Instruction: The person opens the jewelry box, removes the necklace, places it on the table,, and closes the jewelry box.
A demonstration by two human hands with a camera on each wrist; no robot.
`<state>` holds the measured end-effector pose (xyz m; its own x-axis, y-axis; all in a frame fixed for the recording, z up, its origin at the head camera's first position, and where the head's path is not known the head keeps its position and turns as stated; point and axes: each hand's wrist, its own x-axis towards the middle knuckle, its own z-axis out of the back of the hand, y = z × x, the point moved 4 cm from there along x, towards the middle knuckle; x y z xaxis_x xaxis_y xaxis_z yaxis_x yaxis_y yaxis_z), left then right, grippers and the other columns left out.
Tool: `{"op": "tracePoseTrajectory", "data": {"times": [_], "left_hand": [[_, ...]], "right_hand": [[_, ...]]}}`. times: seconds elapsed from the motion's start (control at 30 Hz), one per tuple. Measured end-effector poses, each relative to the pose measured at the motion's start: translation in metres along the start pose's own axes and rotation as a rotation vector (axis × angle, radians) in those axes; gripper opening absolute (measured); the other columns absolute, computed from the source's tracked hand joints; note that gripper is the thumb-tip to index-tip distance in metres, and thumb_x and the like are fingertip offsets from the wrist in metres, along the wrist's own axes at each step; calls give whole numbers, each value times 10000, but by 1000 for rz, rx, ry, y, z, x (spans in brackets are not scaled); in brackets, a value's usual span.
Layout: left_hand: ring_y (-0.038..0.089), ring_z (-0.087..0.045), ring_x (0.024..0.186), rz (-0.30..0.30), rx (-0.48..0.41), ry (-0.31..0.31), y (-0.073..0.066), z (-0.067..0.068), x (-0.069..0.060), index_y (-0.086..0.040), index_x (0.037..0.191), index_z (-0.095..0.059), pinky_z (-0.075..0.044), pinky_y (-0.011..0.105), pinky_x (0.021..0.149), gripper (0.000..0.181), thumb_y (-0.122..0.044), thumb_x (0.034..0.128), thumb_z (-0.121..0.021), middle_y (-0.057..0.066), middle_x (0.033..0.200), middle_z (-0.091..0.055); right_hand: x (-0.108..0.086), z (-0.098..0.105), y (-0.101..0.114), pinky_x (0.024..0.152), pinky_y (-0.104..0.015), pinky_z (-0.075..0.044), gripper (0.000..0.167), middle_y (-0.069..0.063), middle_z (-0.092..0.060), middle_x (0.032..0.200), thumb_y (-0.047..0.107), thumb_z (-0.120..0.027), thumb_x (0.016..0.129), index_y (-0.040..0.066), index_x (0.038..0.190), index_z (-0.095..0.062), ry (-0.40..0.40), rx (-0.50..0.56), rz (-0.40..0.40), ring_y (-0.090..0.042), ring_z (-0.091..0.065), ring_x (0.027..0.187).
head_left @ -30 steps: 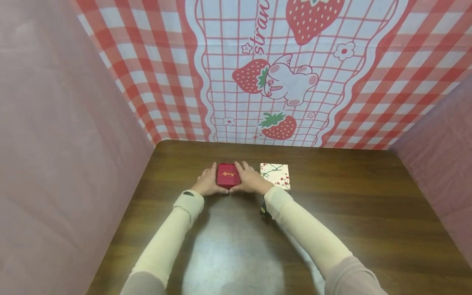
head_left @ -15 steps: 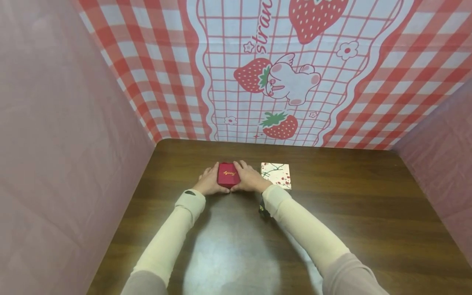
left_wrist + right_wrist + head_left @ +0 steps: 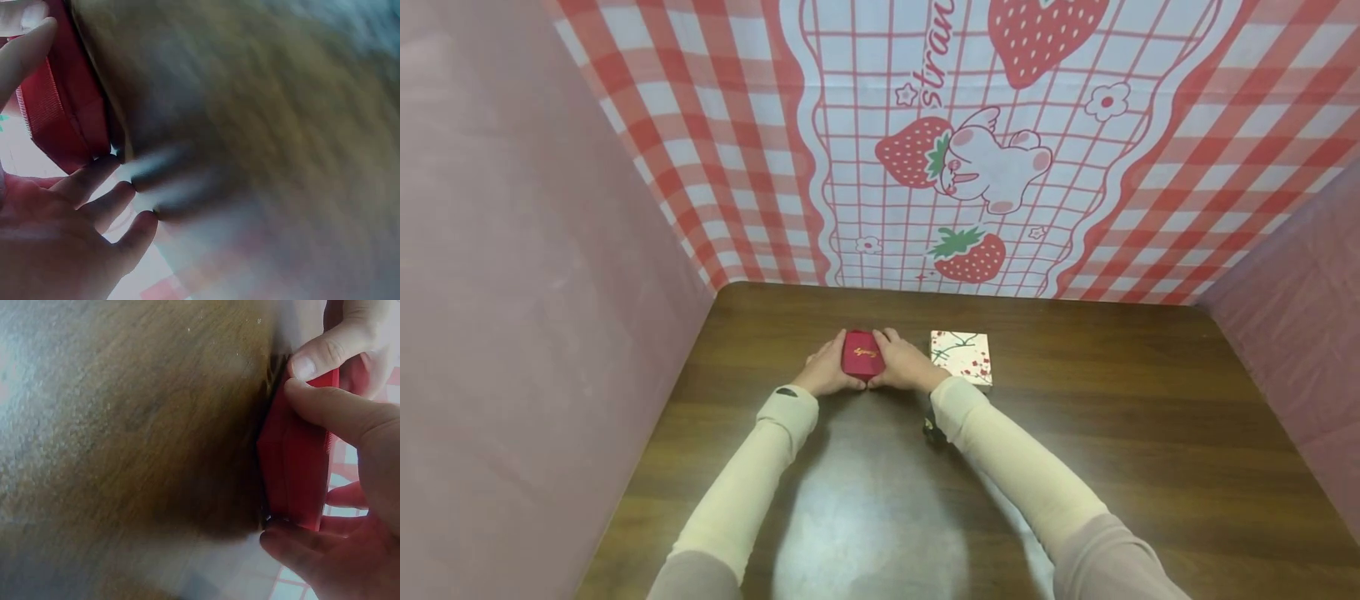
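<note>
A small red box point(image 3: 862, 353) with gold lettering on top sits on the table between the two hands. The left hand point(image 3: 826, 367) grips its left side, thumb at the near edge. On the other side, the right hand point(image 3: 904, 363) holds it with its thumb close to the left thumb. In the left wrist view, the red box point(image 3: 69, 106) has a ribbed band, and the left hand's point(image 3: 69, 231) fingertips reach the tabletop. The right wrist view shows the right hand's point(image 3: 369, 462) thumb and fingers around the angular red box point(image 3: 294, 462).
A cream square box point(image 3: 961, 357) with a red flower and branch pattern lies right of the right hand. A small dark object point(image 3: 933, 431) is partly hidden by the right wrist. A checked strawberry cloth point(image 3: 970, 167) hangs behind the wooden table point(image 3: 1112, 417).
The red box looks slightly turned and narrower between the hands, and the right hand has shifted slightly left with it. Both hands keep their hold.
</note>
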<state>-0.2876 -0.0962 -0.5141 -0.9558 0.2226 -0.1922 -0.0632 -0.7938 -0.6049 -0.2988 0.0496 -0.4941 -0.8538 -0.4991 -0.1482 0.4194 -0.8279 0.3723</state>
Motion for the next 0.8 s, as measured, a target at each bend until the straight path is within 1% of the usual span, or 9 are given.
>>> {"op": "tracePoseTrajectory", "data": {"times": [0.1,0.33,0.47,0.57,0.67,0.8], "left_hand": [[368,-352,1419,0,-23,-5,0,0,0,10,1539,-159,-288,573,1136,1113,-283,720,-854,229,1555,-325],[384,-375,1404,-6,-39,-12,1,0,0,14,1535,-169,-276,579,1151,1108,-271,714,-856,235,1547,-334],[398,-394,1388,3,-56,-10,1,-1,-1,-6,1540,-172,-297,556,1154,1103,-275,718,-856,223,1546,-345],[413,-420,1363,0,-61,-13,1,-2,-1,-9,1539,-182,-337,548,1134,1096,-283,719,-855,222,1535,-366],[417,-424,1358,-3,-63,-11,0,-2,-1,-15,1541,-180,-347,545,1129,1098,-279,717,-855,222,1534,-368],[406,-416,1369,-18,-95,-11,-1,-1,-4,-7,1541,-173,-341,532,1138,1094,-257,720,-852,228,1538,-356]], "right_hand": [[0,0,0,1089,-463,-430,1042,-283,-354,1478,330,-843,735,-52,1503,-252,-3,3,-2,-420,-512,1265],[-1,-1,0,1076,-459,-444,1035,-274,-384,1452,327,-848,726,-53,1496,-270,-19,12,2,-411,-533,1241],[-2,-1,-1,1064,-453,-457,1033,-271,-399,1435,323,-854,715,-50,1491,-284,-27,15,6,-405,-550,1220],[-3,-1,-2,1052,-457,-466,1029,-262,-409,1427,322,-860,708,-42,1488,-298,-33,23,0,-405,-565,1198],[-4,-1,-2,1044,-463,-472,1026,-252,-416,1423,325,-862,704,-32,1487,-306,-33,24,-4,-405,-573,1186],[-5,1,-2,1037,-469,-477,1024,-254,-423,1420,332,-861,703,-39,1483,-312,-37,10,10,-403,-573,1186]]}}
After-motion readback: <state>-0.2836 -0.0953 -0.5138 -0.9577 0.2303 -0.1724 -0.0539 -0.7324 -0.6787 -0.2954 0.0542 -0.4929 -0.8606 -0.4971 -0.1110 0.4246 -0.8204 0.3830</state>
